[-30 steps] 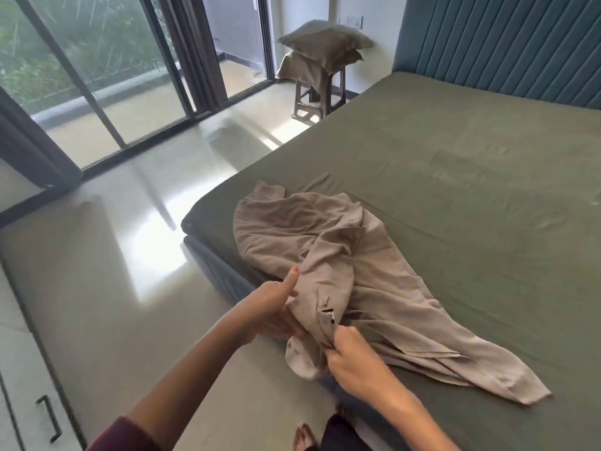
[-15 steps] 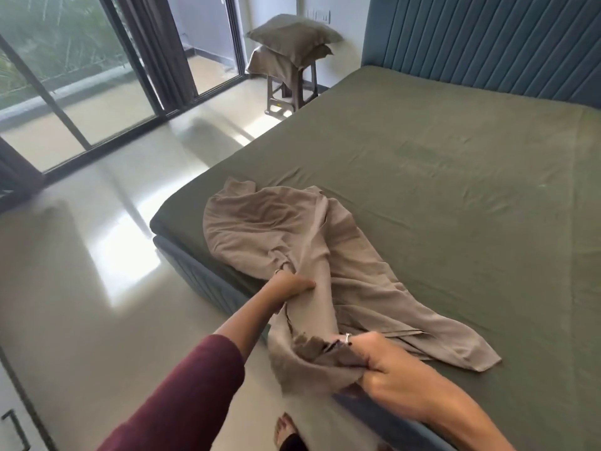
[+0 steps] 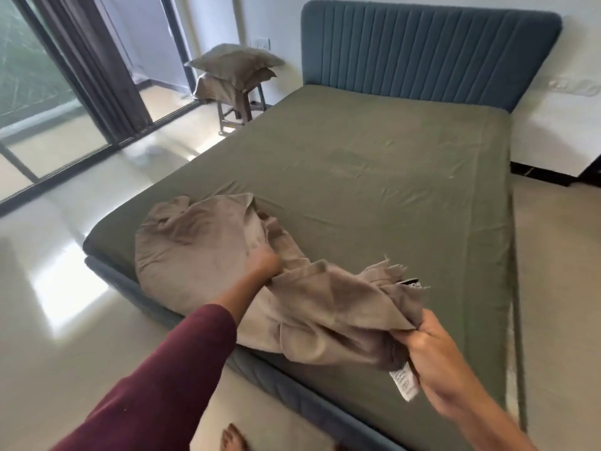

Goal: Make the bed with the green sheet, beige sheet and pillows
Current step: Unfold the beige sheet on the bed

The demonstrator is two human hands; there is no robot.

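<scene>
Bunched sheet (image 3: 208, 255) on bed (image 3: 390, 177) near-left corner; pillows (image 3: 235, 65) stacked on stool (image 3: 240, 109) left of headboard (image 3: 429, 50).

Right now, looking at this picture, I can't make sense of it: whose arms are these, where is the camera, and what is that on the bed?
There is no machine here. A person wears a camera on the head, so you look down along their own two arms at a bed with a blue headboard. A green sheet already covers the mattress. On its near corner lies a crumpled beige sheet. The left hand grips a fold of it, and the right hand holds a bunched edge, where a white label hangs down. Two pillows are stacked on a stool beside the bed, by the glass doors.
</scene>
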